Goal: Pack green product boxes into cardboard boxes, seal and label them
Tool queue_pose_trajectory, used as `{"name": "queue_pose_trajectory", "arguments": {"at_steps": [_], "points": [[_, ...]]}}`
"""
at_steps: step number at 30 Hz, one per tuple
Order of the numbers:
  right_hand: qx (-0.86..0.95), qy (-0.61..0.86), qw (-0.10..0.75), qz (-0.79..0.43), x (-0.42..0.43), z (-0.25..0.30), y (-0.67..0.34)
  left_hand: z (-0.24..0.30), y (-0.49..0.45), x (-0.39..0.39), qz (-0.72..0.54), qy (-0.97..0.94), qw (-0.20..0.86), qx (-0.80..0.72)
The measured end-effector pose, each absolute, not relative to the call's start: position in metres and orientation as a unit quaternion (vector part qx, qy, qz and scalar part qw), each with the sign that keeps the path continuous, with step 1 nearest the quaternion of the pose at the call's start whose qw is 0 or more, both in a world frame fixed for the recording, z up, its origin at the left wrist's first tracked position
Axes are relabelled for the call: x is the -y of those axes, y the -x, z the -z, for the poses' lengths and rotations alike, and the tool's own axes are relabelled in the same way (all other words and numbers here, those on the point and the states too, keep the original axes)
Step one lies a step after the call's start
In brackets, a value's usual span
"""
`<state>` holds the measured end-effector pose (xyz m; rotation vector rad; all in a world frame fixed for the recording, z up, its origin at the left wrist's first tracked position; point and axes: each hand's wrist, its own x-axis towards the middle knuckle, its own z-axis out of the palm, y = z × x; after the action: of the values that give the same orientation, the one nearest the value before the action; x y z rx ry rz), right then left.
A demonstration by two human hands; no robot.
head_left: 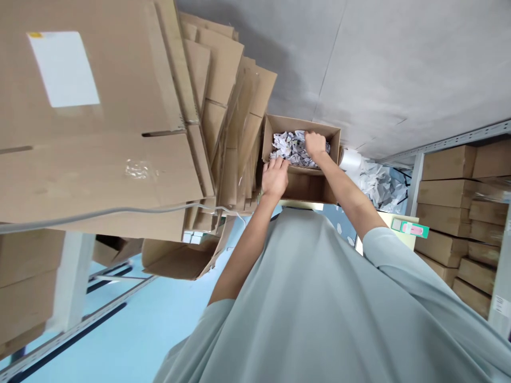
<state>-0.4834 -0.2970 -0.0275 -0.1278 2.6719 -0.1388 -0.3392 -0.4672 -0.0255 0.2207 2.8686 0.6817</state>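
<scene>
An open brown cardboard box (303, 183) sits ahead of me, filled with crumpled white printed paper (289, 146). My left hand (274, 178) rests on the box's near left rim, fingers curled against the paper's edge. My right hand (315, 146) is inside the box, closed down on the crumpled paper near its far right side. Both forearms reach out from a pale grey-green shirt.
A tall stack of flattened cardboard boxes (120, 122) stands to the left, touching the open box. More crumpled paper and a white roll (373, 178) lie to the right. Metal shelving with brown cartons (463, 213) stands at far right. A green and pink packet (411, 229) lies nearby.
</scene>
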Motion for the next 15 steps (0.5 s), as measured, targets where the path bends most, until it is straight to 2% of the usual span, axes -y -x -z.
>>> {"name": "queue_pose_trajectory", "arguments": {"at_steps": [5, 10, 15], "points": [[-0.989, 0.008, 0.126, 0.082, 0.275, -0.009, 0.446, 0.015, 0.339, 0.468, -0.181, -0.09, 0.107, -0.974], [-0.973, -0.059, 0.028, 0.223, 0.244, -0.046, 0.358, 0.007, 0.338, 0.469, -0.182, -0.097, 0.106, -0.973], [-0.926, -0.105, 0.039, 0.361, 0.231, -0.05, 0.268, 0.003, 0.336, 0.469, -0.192, -0.098, 0.105, -0.971]]}}
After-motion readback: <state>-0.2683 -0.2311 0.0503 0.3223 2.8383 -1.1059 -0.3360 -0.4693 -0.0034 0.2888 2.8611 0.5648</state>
